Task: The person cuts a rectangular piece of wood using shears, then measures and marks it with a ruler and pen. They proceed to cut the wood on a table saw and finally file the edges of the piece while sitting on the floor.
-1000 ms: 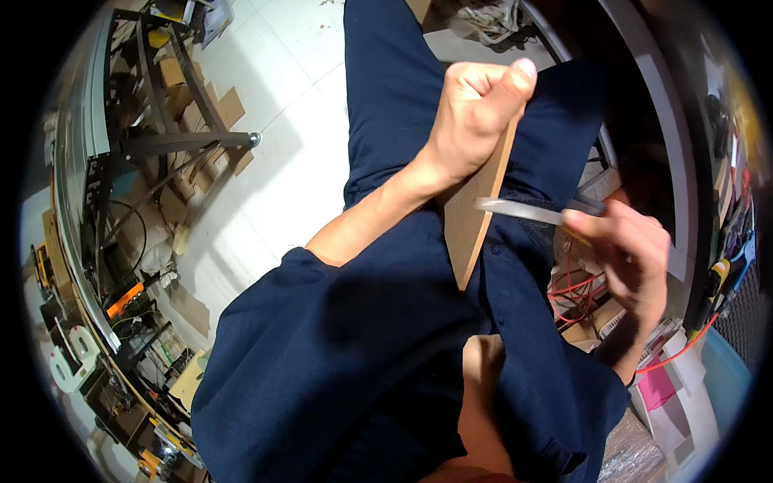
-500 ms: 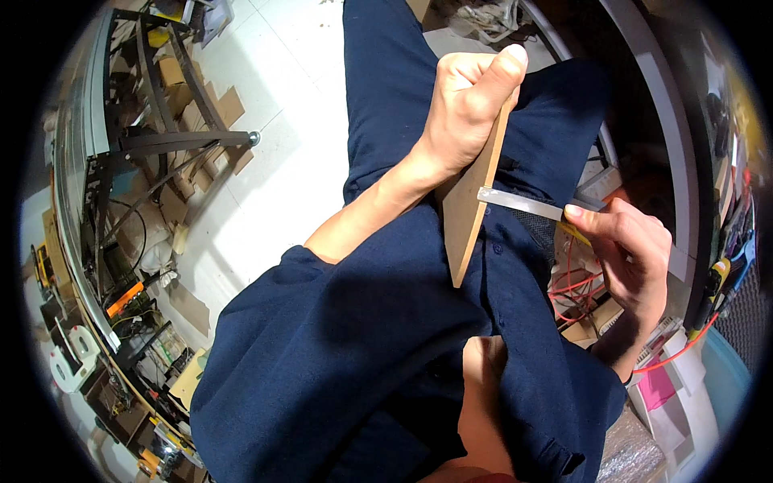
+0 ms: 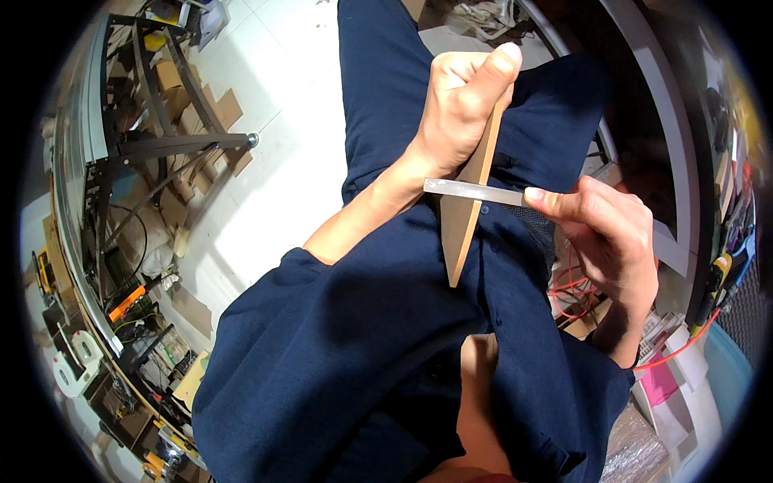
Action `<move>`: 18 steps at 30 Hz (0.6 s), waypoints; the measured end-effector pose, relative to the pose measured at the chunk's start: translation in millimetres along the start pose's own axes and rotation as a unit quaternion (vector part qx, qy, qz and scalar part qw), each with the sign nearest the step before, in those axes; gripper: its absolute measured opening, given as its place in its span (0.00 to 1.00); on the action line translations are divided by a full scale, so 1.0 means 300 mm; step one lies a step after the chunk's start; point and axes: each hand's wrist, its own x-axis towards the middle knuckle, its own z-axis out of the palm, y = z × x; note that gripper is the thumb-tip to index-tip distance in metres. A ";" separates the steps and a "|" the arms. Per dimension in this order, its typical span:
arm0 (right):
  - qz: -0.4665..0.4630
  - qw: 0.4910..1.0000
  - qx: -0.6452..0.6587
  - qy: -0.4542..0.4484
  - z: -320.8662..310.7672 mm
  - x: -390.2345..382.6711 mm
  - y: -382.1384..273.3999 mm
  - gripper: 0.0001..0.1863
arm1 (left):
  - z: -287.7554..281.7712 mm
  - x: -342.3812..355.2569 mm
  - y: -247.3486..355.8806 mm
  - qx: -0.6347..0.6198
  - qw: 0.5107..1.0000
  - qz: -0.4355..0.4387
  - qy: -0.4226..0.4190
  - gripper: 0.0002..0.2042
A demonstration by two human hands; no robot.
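My left hand grips the upper end of a thin tan wooden board, held on edge over my lap in dark blue clothing. Closed round the near end of a flat, pale metal strip, perhaps a file, is my right hand, thumb on top. The strip lies crosswise over the board's long edge, about midway along it, and its far end reaches past the board to near my left wrist.
At left stand a dark metal frame with cardboard pieces and a cluttered bench edge with tools, over a white tiled floor. At right are red cables, a pale curved frame and a blue bin.
My right hand and the metal strip have moved left and slightly up, so the strip reaches farther across the board. My left hand and the board have shifted a little up and left.
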 end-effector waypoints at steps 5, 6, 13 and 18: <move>0.003 1.000 -0.011 0.014 -0.006 -0.029 0.008 0.17 | 0.005 -0.005 0.008 -0.006 1.000 -0.019 -0.010 0.27; 0.002 1.000 -0.012 0.020 -0.006 -0.025 0.002 0.17 | 0.003 -0.002 0.015 -0.021 0.999 -0.024 -0.011 0.26; 0.014 1.000 -0.003 0.009 0.000 -0.012 -0.004 0.19 | -0.019 0.001 -0.014 -0.015 1.000 0.011 0.001 0.26; 0.036 0.999 -0.023 -0.027 -0.001 0.002 -0.040 0.18 | 0.005 -0.008 -0.001 -0.008 1.000 -0.006 0.001 0.27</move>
